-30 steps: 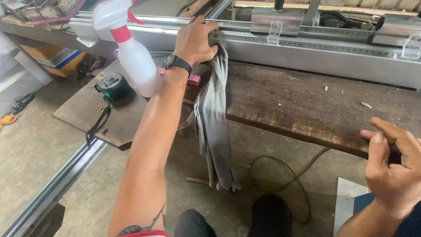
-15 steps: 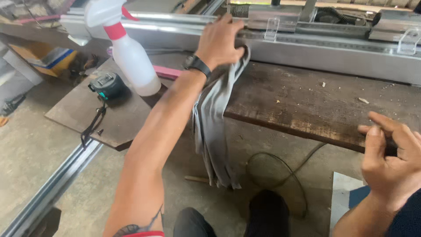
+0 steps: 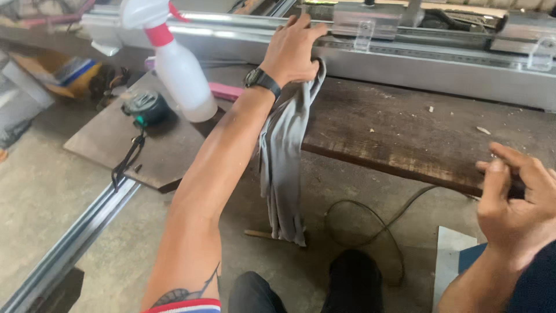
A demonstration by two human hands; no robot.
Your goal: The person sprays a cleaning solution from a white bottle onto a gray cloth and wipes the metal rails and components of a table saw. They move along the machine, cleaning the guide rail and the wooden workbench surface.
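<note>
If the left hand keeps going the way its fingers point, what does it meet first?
The left hand, holding the grey cloth, points up and away toward the metal rail. Its fingertips seem already on the rail's edge, so the rail comes first, though depth is hard to judge.

A grey cloth [image 3: 282, 168] is held bunched at its top end against the aluminium rail [image 3: 417, 55], at the rail's near face. From there it hangs limp and folded lengthwise — a long, narrow drape — down past the near edge of the dark wooden plank [image 3: 399, 133] lying just in front of the rail. Its lower end dangles free, well below the rail.
</note>
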